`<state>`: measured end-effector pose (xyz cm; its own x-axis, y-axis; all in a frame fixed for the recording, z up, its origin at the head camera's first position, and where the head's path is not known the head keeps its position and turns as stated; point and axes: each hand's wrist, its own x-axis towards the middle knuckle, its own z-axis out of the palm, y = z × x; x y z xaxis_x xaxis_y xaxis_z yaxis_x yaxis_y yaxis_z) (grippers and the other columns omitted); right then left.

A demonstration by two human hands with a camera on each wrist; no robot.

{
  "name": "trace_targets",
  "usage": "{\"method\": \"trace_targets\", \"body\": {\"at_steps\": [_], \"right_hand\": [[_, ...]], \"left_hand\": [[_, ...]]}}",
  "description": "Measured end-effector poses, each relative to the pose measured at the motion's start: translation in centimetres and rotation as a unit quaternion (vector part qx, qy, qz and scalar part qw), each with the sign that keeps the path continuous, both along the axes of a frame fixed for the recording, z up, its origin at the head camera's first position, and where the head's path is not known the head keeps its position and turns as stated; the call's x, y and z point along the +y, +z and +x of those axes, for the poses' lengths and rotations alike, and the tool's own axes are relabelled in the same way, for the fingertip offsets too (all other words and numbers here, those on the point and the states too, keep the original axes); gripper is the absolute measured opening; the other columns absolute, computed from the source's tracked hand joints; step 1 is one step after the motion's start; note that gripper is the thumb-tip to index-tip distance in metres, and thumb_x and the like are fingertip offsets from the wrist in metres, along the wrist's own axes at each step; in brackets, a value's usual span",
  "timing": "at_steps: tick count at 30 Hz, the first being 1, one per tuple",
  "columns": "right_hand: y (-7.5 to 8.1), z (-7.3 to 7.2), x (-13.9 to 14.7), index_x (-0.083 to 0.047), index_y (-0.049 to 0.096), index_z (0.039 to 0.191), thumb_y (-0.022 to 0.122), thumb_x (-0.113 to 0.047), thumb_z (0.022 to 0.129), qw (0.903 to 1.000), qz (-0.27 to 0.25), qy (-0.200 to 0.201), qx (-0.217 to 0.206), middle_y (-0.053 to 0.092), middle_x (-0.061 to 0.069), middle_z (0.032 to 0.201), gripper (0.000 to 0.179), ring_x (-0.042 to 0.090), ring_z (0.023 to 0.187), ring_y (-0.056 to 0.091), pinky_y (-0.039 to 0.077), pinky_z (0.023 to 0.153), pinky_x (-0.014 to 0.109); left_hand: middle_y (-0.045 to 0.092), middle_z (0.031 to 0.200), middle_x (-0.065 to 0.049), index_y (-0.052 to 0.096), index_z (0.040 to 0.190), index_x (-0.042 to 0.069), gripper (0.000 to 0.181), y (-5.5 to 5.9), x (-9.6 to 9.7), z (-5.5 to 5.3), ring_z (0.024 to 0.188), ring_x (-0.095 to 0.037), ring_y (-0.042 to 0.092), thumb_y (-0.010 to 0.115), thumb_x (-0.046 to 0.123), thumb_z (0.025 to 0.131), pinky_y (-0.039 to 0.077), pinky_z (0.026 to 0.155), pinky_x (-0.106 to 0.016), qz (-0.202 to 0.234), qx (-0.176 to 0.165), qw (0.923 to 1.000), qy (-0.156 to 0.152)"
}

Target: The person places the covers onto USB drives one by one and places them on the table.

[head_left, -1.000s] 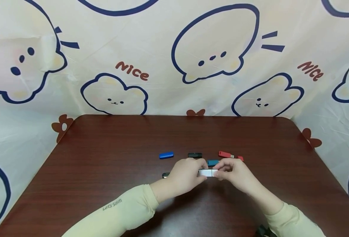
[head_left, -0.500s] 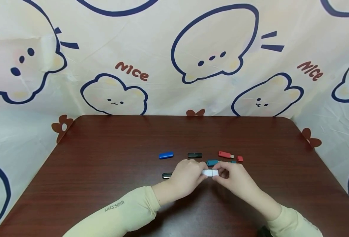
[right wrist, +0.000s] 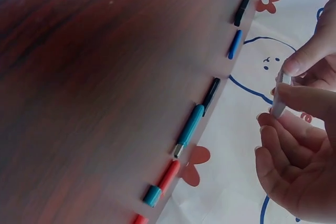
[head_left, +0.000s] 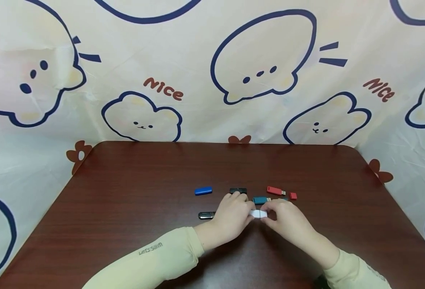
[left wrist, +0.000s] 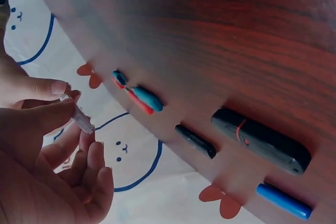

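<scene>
A small white USB stick (head_left: pixel 258 214) is held up between my two hands, low in the middle of the head view. My left hand (head_left: pixel 232 216) pinches its left end between thumb and fingers. Thumb and index finger of my right hand (head_left: pixel 288 218) pinch the other end. A seam crosses the stick between the hands. In the left wrist view the white stick (left wrist: pixel 83 119) slants across the fingertips, its ends partly covered. The right wrist view shows the stick (right wrist: pixel 281 98) edge-on, with the right thumb and fingers (right wrist: pixel 302 100) on it.
Beyond the hands lie a blue USB stick (head_left: pixel 203 191), a black one (head_left: pixel 238 190), an uncapped teal one (head_left: pixel 260 200) and an uncapped red one (head_left: pixel 275 190) with its red cap (head_left: pixel 293 196). A dark glossy stick (head_left: pixel 206 215) lies left of my left hand on the brown table (head_left: pixel 143 180).
Both hands have drawn slightly, the left one rightward, uncovering more of the dark glossy stick. The right hand shifted off the red cap. The white stick stays pinched between them; the head view tilted a little.
</scene>
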<state>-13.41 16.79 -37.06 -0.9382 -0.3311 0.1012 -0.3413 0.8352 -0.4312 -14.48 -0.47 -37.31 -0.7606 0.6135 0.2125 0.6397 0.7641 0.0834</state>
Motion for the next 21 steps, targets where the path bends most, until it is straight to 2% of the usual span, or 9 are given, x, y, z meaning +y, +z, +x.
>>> {"method": "trace_targets", "body": {"at_steps": [4, 9, 16, 21], "right_hand": [[0.2, 0.0, 0.7, -0.012, 0.070, 0.083, 0.075, -0.007, 0.075, 0.9998, 0.013, -0.012, 0.001, 0.067, -0.003, 0.081, 0.011, 0.011, 0.075, 0.057, 0.049, 0.067, 0.028], [0.7, -0.1, 1.9, -0.010, 0.071, 0.086, 0.073, -0.007, 0.077, 0.9994, 0.019, -0.030, -0.003, 0.069, 0.001, 0.086, 0.010, 0.015, 0.081, 0.062, 0.052, 0.071, 0.036], [1.1, -0.1, 3.1, -0.009, 0.071, 0.090, 0.072, -0.010, 0.078, 0.9988, 0.018, -0.046, -0.003, 0.070, 0.003, 0.089, 0.012, 0.016, 0.077, 0.061, 0.050, 0.067, 0.035], [1.2, 0.0, 3.6, -0.009, 0.071, 0.090, 0.073, -0.010, 0.078, 0.9983, 0.017, -0.056, 0.002, 0.070, 0.004, 0.090, 0.012, 0.015, 0.077, 0.059, 0.049, 0.068, 0.035]], "left_hand": [[0.066, 0.088, 0.005, 0.072, 0.092, 0.020, 0.014, -0.5, 0.4, -0.4, 0.080, -0.010, 0.055, 0.069, 0.032, 0.084, 0.041, 0.067, -0.022, -0.011, -0.007, 0.9999, 0.004], [0.066, 0.088, 0.005, 0.071, 0.093, 0.021, 0.014, -1.4, 0.8, -0.6, 0.084, -0.011, 0.057, 0.069, 0.031, 0.084, 0.043, 0.070, -0.024, -0.035, -0.037, 0.9986, 0.016], [0.066, 0.084, 0.004, 0.070, 0.087, 0.019, 0.012, -2.6, 1.2, -0.8, 0.082, -0.013, 0.057, 0.070, 0.030, 0.083, 0.043, 0.069, -0.026, -0.061, -0.044, 0.9970, 0.015], [0.067, 0.087, 0.002, 0.069, 0.092, 0.017, 0.016, -3.1, 1.4, -0.8, 0.083, -0.013, 0.058, 0.070, 0.030, 0.083, 0.044, 0.070, -0.026, -0.070, -0.047, 0.9964, 0.011]]}}
